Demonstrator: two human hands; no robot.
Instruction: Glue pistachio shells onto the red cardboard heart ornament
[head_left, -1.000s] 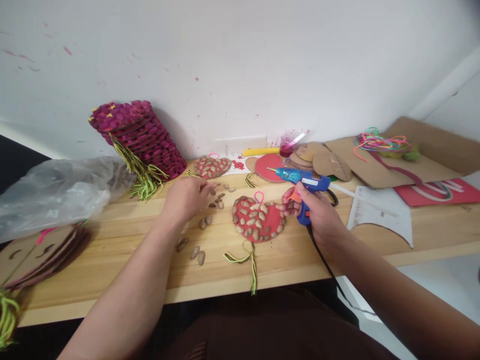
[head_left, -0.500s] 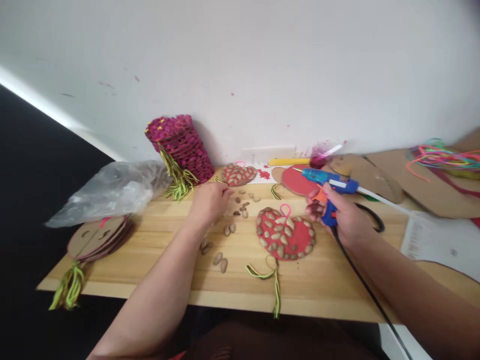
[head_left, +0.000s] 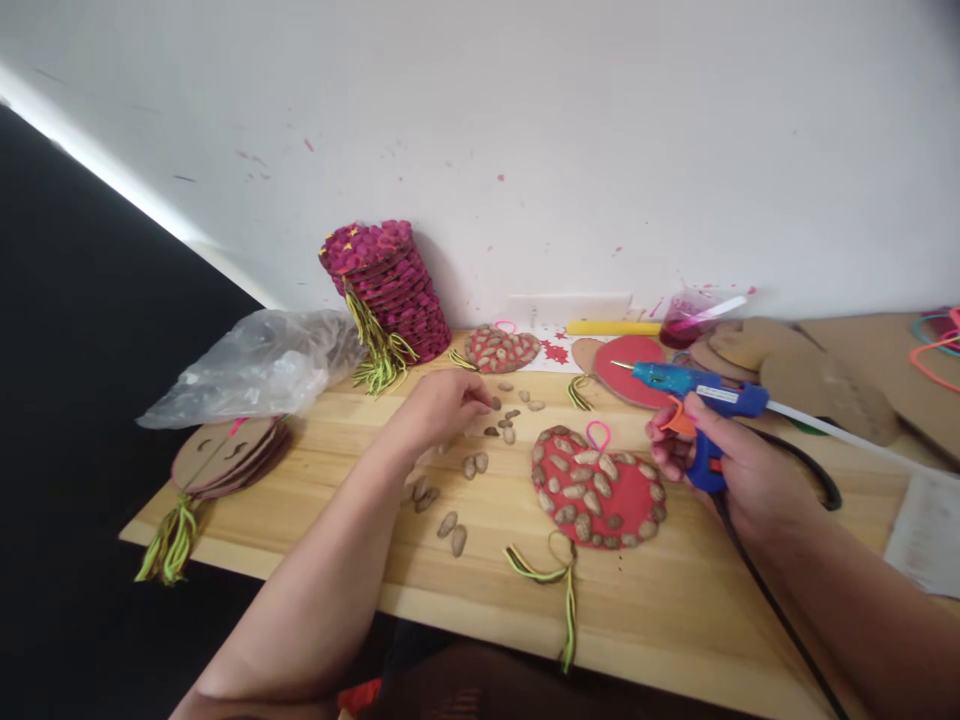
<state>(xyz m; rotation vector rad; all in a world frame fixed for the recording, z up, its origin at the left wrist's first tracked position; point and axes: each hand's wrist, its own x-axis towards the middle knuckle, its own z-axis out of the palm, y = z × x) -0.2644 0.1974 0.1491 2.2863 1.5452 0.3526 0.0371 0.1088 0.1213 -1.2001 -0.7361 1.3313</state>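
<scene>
My left hand is closed in a pinch, its fingertips at a small brown nut shell on the wooden table. Several loose nut shells lie around and below it. My right hand grips a blue hot glue gun, fingers near its orange trigger and the metal nozzle pointing left. A white glue stick sticks out of its back. Between my hands lies a red heart with shells around its edge and over its left part. It has a pink loop on top and a yellow-green tassel below.
Behind are a shell-covered heart, a plain red piece, a yellow stick and a cup of dark red paint. At left stand a purple tasselled stack, a plastic bag and stacked cardboard hearts. Cardboard lies at right.
The view has shifted, so things on the table appear further right. My left hand has moved slightly to the dark shell. The glue gun stays in my right hand.
</scene>
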